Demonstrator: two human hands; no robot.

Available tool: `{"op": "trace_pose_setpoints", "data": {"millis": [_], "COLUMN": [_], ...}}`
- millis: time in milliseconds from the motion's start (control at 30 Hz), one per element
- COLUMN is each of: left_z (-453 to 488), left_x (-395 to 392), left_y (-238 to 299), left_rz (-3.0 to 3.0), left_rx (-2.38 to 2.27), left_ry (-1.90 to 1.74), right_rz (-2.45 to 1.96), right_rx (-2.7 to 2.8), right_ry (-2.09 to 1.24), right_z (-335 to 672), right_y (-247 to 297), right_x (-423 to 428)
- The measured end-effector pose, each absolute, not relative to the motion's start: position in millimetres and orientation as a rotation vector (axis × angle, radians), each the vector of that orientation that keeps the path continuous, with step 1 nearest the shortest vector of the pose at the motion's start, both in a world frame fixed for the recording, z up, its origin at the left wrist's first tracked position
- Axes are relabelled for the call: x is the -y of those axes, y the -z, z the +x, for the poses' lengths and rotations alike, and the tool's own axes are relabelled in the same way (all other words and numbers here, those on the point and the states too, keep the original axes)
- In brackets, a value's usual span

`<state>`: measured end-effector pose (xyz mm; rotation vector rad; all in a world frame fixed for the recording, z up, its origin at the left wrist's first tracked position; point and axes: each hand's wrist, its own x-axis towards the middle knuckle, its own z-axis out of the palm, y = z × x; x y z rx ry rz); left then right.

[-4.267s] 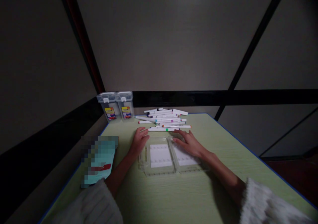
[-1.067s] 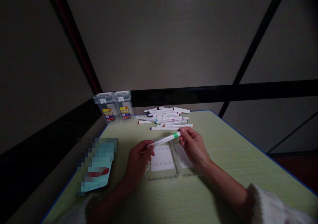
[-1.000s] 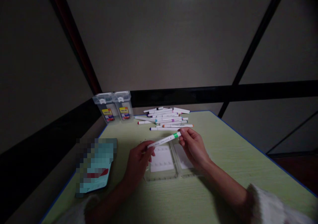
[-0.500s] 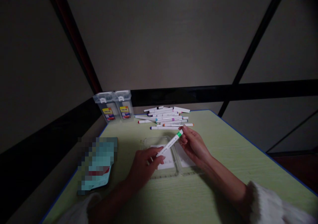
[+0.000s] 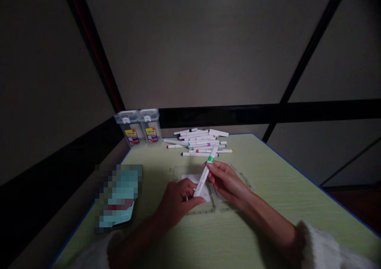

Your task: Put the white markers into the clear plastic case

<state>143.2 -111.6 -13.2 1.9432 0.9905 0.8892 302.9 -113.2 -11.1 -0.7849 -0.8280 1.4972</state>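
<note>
A white marker with a green band is held slanted between both hands, its capped end pointing up and away. My left hand pinches the lower end between thumb and fingers. Higher up, near the green band, my right hand grips the same marker. Beneath the hands lies an opened clear plastic case with a white paper in it; the hands cover part of both. Just beyond the case, several white markers with differently coloured bands lie in a loose pile.
Two clear lidded boxes with yellow and blue labels stand at the back left corner. A phone with a blurred screen lies on the left of the light green table. A wall rises behind the table.
My right hand has slid from the marker's far end down to near its green band. The marker has turned steeper, and my left hand has shifted slightly right and nearer.
</note>
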Motion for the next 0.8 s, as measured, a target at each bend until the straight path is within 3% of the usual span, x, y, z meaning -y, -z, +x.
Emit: {"op": "trace_pose_setpoints", "data": {"millis": [200,533,800], "left_z": [141,141,141], "left_x": [110,96,96], "left_y": [13,13,8], "left_rz": [1.956,1.484,1.438], "left_rx": [-0.854,-0.776,-0.8], "left_ry": [-0.78,-1.105,-1.051], "right_rz": [-0.787,-0.808,-0.878], "right_rx": [0.91,1.04,1.187], "right_ry": [-1.53,-1.729,-1.809], "right_z": [300,300,303], "right_y": [12,10,14], "right_x": [117,123,124]}}
